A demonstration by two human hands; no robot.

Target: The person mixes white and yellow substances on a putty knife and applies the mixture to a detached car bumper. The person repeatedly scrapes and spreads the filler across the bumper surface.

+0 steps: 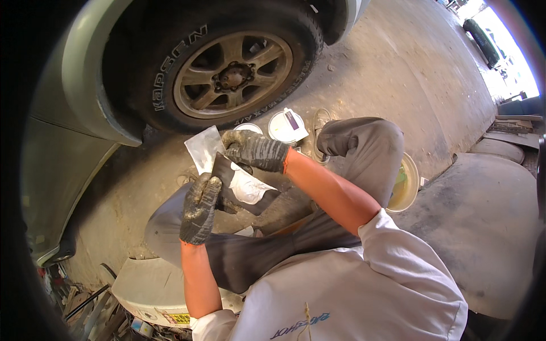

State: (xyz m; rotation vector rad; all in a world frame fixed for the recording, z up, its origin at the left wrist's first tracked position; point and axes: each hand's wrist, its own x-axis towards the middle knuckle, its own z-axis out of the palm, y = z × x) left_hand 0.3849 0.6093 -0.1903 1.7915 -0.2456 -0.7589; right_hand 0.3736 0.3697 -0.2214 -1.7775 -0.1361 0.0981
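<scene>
Both hands wear dark, worn work gloves. My left hand (199,209) grips a dark flat board (261,204), its thumb lying over the upper left edge. A thick smear of white paste (248,184) covers much of the board's face. My right hand (256,149) is closed at the edge of a pale, thin rectangular spreader (205,149), which tilts up to the left just beyond the board. Its lower edge meets or overlaps the board's upper corner; whether they touch is unclear. Some fingers of both hands are hidden behind these two pieces.
A vehicle's tyre and wheel (234,77) stand ahead, below a pale fender (85,74). On the floor by the tyre sits a round white lid (277,129) with a dark-and-white tube (292,120). A yellowish bucket (405,190) is beside my right knee; a large panel (478,227) lies right.
</scene>
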